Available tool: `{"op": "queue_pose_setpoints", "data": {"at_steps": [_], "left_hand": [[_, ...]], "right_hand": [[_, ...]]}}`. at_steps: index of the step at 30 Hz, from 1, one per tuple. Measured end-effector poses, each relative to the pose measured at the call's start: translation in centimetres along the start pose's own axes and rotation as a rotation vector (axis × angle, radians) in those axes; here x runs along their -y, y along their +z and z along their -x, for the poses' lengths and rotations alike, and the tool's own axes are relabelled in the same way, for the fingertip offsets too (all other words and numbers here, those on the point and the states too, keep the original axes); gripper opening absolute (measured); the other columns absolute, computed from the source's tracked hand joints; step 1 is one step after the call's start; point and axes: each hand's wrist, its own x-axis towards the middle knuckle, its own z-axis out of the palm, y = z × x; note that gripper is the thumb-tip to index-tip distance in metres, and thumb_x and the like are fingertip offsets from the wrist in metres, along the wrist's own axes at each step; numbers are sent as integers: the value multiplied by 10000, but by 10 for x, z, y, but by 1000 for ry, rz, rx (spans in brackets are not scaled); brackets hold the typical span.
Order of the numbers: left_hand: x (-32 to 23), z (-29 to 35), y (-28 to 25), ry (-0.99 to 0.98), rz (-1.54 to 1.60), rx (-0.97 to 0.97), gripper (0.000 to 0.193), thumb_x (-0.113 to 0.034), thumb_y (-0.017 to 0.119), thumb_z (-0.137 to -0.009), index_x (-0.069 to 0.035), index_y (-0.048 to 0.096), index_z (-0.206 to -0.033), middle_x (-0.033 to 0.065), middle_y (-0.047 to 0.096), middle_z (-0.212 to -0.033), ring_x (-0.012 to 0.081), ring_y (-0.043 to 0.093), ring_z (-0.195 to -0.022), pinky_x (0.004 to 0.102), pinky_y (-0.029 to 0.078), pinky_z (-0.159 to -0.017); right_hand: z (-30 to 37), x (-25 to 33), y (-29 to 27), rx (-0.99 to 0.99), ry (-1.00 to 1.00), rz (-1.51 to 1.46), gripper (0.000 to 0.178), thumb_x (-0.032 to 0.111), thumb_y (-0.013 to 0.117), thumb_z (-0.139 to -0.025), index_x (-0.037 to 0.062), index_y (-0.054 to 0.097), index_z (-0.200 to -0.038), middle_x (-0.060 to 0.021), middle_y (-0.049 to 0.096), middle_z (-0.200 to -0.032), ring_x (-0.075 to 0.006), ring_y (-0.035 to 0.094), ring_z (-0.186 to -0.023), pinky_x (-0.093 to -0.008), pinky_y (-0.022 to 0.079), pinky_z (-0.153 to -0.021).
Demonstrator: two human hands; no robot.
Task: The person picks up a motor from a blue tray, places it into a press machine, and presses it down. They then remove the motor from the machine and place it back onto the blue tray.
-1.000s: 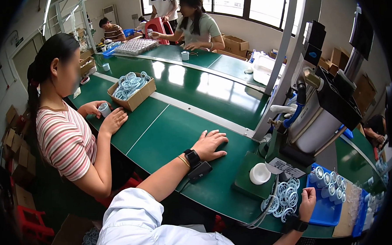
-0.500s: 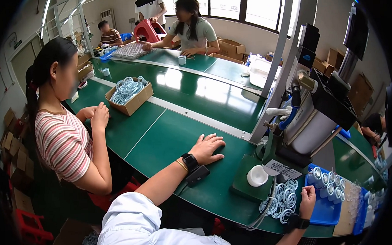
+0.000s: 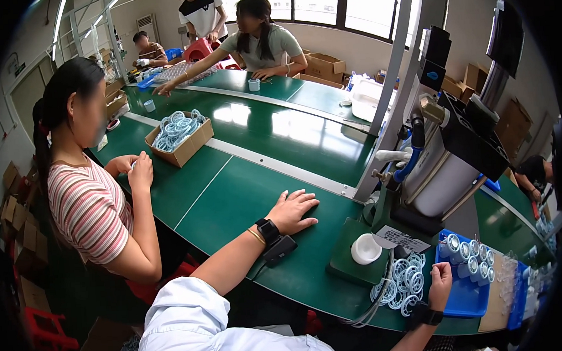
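Note:
My left hand (image 3: pixel 293 212) lies flat on the green tabletop (image 3: pixel 223 209), fingers spread, with nothing in it. My right hand (image 3: pixel 440 284) is curled closed at the near edge of a blue tray (image 3: pixel 465 304); whatever its fingers hold, if anything, is hidden. Left of that hand lies a pile of light-blue plastic rings (image 3: pixel 403 283). Several pale cup-shaped parts (image 3: pixel 466 255) with round tops stand in the tray's far part. Between my hands, a round white fixture (image 3: pixel 366 249) sits on the green base of a press (image 3: pixel 429 185).
Cables run down beside the ring pile. Clear plastic pieces (image 3: pixel 506 275) lie on cardboard right of the tray. A cardboard box (image 3: pixel 183 151) of light-blue rings stands near a co-worker in a striped shirt (image 3: pixel 91 212) at left. A metal post (image 3: pixel 387 89) rises behind the press.
Across the table, a co-worker's arm has stretched out to the left. The person behind has bent over the red stool, which is lower. My hands have stayed in place.

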Motion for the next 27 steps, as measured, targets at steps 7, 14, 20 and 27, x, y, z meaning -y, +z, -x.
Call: {"op": "queue_pose_setpoints", "data": {"at_steps": [7,14,20,27], "left_hand": [[-1,-1,-3,-11,4,4,558,-444,545,-876,-145,441,-1335,67,375,-1431,270,268,-1362,584,183,-1080],[3,2,-6,-148,-59,-40,557,-454,517,-885,-144,440,-1342,73,368,-1436,267,266,-1363,597,180,-1071],[7,0,-8,-187,-42,-25,550,-444,505,-903,-140,427,-1354,85,352,-1447,271,258,-1369,582,156,-1081],[8,-2,-2,-187,-88,-36,566,-454,473,-907,-146,402,-1376,76,340,-1457,261,254,-1371,587,175,-1076]], "right_hand": [[-1,-5,-1,-11,-11,-8,53,60,507,-892,29,518,-850,14,466,-744,-69,418,-680,-208,369,-632],[1,-6,0,-12,13,-20,53,59,510,-889,24,523,-851,9,477,-747,-70,423,-682,-210,373,-634],[-3,-8,0,-11,4,-77,62,65,514,-890,22,522,-846,8,481,-746,-72,429,-682,-210,376,-636],[-1,-9,-1,-7,-2,-65,71,71,518,-899,23,522,-847,12,479,-740,-70,426,-676,-206,374,-633]]}}
